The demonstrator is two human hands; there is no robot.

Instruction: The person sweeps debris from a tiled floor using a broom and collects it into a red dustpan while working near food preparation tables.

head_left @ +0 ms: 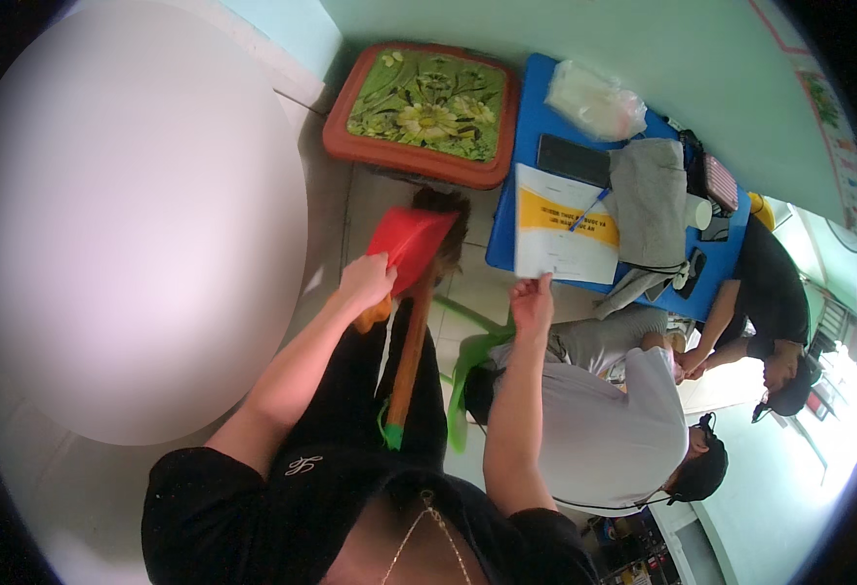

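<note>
My left hand [370, 281] grips a red plastic dustpan [412, 238]. Behind the pan show the dark brown bristles of a broom [454, 245]. Its wooden handle [410, 358] runs down between my legs to a green end. My right hand [533, 307] is at the near edge of a white and yellow printed booklet [563, 252], fingers partly curled. Whether it pinches the paper or only touches it is unclear. The booklet lies on a blue table [500, 241], with a blue pen [589, 210] across it.
A brown-rimmed container with a floral lid [428, 110] stands by the wall. The table also bears a plastic bag [595, 101], a dark phone [573, 159] and grey cloth [648, 201]. Two people sit at right, one on a green chair [465, 380]. A pale oval [135, 219] hides the left.
</note>
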